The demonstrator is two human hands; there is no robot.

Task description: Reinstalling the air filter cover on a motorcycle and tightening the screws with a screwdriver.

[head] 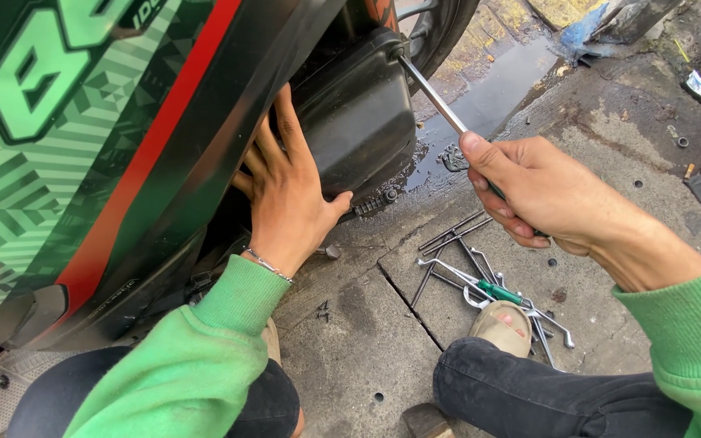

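Presently: right hand (541, 195) clamped on screwdriver (436, 96), tip at black engine cover (359, 113) upper edge; left hand (290, 199) spread flat against cover's side; wrenches (480, 272) on concrete floor (350, 357).

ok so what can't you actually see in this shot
- Screwdriver tip: head view, buried in the black cover, so the fastener is hidden.
- Screwdriver handle: wrapped inside the right hand.
- Left hand fingertips: tucked behind the green panel.
- Tools on the ground: overlapping, partly behind the sandal.
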